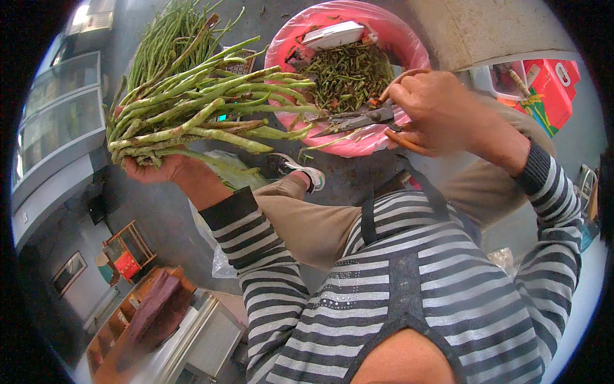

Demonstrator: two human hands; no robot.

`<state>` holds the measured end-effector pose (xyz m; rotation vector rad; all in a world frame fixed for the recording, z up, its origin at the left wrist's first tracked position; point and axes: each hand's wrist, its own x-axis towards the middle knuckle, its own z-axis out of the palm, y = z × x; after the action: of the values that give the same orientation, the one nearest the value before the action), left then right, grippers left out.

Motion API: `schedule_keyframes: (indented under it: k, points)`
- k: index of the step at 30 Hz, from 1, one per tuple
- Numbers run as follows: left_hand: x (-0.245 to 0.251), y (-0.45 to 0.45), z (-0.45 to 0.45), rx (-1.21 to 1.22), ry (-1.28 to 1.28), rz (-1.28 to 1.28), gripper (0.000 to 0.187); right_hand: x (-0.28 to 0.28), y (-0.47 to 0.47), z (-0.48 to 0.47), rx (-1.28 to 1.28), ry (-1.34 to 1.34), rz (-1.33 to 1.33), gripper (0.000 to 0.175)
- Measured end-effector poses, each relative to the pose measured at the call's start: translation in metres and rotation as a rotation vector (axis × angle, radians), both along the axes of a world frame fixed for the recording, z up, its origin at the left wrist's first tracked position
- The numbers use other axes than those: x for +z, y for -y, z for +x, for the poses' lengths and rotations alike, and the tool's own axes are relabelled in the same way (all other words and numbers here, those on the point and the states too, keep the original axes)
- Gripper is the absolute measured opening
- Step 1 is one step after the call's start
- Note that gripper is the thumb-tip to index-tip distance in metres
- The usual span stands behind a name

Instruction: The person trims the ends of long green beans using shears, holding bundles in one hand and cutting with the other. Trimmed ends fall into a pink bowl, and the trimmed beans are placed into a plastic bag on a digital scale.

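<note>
My left hand [160,168] holds a thick bundle of long green beans [192,110] from below, their ends pointing right towards the bin. In my right hand [427,113] is a pair of scissors [357,120], its fingers through the orange-brown handles. The dark blades point left at the bean ends; whether they touch a bean is unclear. Beneath lies a round bin lined with a pink plastic bag [283,48], holding many short bean trimmings [352,72] and a white container [333,35]. More long beans [165,38] lie beyond the held bundle.
A red box [556,96] and a clear plastic tub [484,81] stand at the right. A pale surface edge [494,29] is at the top right. My shoe [312,176] is below the bin. Glass-fronted cabinets [62,120] stand left, a wooden shelf unit [103,331] lower left.
</note>
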<state>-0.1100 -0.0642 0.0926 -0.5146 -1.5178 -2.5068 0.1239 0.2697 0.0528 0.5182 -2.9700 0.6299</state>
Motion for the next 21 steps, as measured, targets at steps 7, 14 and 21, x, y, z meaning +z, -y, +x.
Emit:
schedule_keyframes:
  k: [7,14,21]
  points:
    - [-0.002,-0.001,-0.002,-0.083,-0.006,0.024,0.071,0.006,0.019,-0.020,0.013,0.025,0.095,0.043]
    - [0.000,0.000,-0.003,-0.014,0.012,0.053,0.066,0.006,0.015,-0.013,0.026,0.201,0.106,0.042]
    - [0.003,-0.013,0.004,0.219,0.043,0.121,0.055,-0.003,0.010,0.008,-0.047,0.176,-0.021,0.046]
